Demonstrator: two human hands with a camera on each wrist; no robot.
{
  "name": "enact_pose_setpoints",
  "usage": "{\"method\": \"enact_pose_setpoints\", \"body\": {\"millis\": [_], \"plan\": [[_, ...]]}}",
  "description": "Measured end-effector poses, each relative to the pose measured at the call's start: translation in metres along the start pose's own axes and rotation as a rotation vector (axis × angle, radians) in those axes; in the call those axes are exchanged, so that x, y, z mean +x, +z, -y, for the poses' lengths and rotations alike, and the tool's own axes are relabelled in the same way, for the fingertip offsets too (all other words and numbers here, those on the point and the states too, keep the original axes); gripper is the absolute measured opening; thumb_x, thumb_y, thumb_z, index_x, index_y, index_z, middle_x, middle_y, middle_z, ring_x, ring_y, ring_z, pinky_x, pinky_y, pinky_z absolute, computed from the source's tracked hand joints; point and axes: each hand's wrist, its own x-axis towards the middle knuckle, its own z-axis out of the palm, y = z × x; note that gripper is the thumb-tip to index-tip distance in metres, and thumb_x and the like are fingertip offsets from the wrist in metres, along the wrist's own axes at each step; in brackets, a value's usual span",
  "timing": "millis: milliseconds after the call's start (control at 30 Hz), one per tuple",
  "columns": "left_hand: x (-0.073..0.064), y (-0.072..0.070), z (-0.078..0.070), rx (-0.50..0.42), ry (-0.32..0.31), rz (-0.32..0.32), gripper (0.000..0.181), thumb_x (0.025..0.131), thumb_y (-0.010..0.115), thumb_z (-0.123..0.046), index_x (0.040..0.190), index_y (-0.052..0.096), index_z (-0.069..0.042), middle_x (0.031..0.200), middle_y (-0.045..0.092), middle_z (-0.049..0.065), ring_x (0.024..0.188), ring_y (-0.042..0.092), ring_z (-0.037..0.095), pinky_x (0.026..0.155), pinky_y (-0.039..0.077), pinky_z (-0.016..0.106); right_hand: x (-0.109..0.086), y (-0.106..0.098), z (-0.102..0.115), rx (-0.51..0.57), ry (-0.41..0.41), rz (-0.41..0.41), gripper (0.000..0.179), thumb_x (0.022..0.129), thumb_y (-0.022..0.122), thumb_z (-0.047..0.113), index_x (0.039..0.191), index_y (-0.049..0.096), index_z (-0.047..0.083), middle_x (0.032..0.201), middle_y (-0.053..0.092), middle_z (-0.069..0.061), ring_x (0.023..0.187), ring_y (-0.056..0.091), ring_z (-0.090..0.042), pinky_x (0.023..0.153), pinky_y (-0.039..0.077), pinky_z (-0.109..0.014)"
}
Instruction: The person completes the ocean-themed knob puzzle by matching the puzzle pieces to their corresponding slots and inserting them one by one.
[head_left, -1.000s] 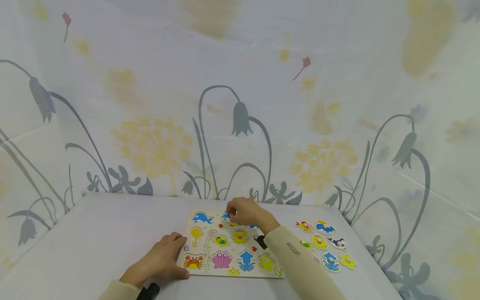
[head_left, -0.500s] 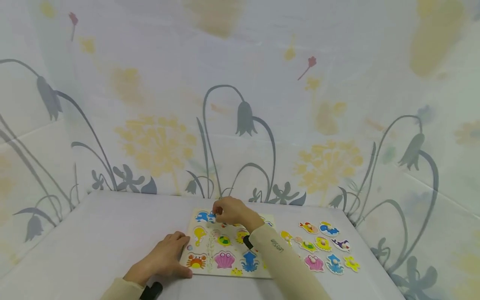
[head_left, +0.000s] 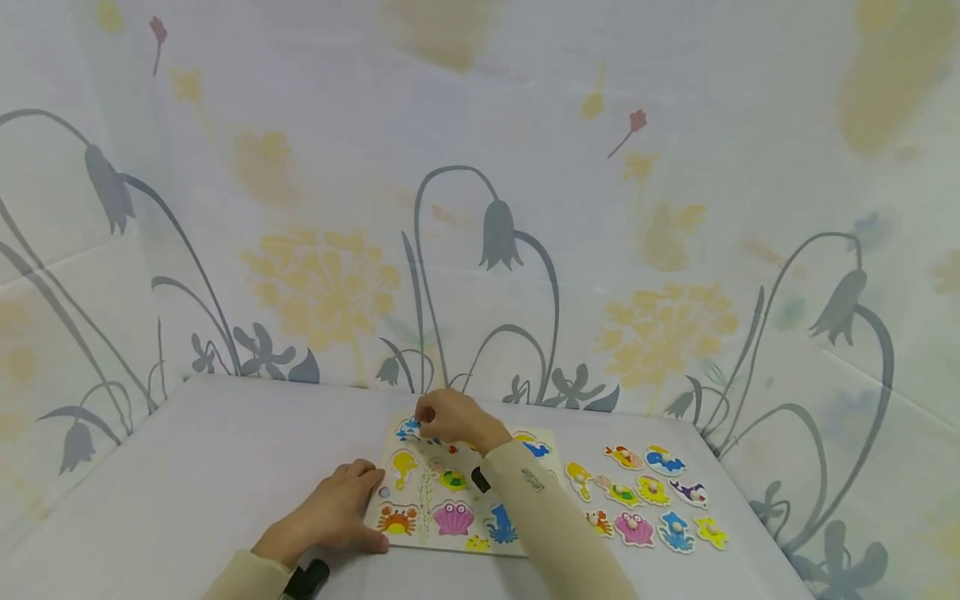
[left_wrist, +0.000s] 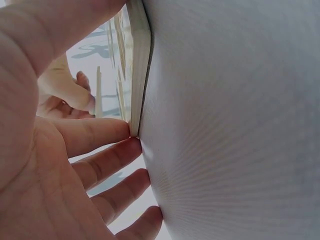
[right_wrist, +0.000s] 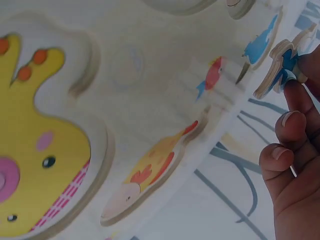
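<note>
My right hand [head_left: 453, 417] pinches a blue dolphin puzzle piece [right_wrist: 282, 67] over the upper left of a cream sea-animal puzzle board [head_left: 480, 510]. In the right wrist view, the piece tilts just off the board, beside a recess with a blue picture [right_wrist: 260, 45]; thumb and index finger cover part of it. At the board's near left corner rests my left hand [head_left: 333, 512], its thumb along the near edge and its fingertips at the left edge. The left wrist view shows those nearly straight fingers touching the board's edge [left_wrist: 141, 60].
Several loose pieces lie right of the board, among them a pink shell [head_left: 633, 528], a blue squid [head_left: 677, 533], a blue whale [head_left: 664, 461] and a yellow starfish [head_left: 711, 532]. A flowered cloth [head_left: 337, 167] hangs behind the white table [head_left: 262, 442].
My right hand has moved left with the blue piece, from right of the board's dolphin picture to over it. More loose pieces show beside the right sleeve. The left hand still rests at the corner.
</note>
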Motion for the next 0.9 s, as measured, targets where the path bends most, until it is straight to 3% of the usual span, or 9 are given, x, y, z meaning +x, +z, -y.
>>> {"method": "enact_pose_setpoints", "body": {"millis": [433,900], "plan": [[0.0,0.001,0.0,-0.002,-0.005,0.0,0.094,0.058,0.089,-0.046,0.13,0.053,0.003,0.127,0.05,0.015,0.118,0.044,0.036,0.099,0.037,0.057,0.013,0.009,0.002,0.028,0.082,0.026,0.008,0.088,0.067,0.02,0.096,0.07,0.019,0.085,0.059,0.01,0.075,0.053,-0.009,0.063,0.047,-0.02],[-0.001,0.0,0.0,-0.004,-0.005,-0.009,0.094,0.057,0.09,-0.044,0.13,0.054,0.003,0.126,0.05,0.014,0.118,0.044,0.035,0.099,0.037,0.057,0.019,0.016,0.002,-0.002,0.082,0.039,0.005,0.089,0.066,0.019,0.091,0.07,0.021,0.082,0.057,0.01,0.076,0.052,-0.008,0.063,0.046,-0.02]]}}
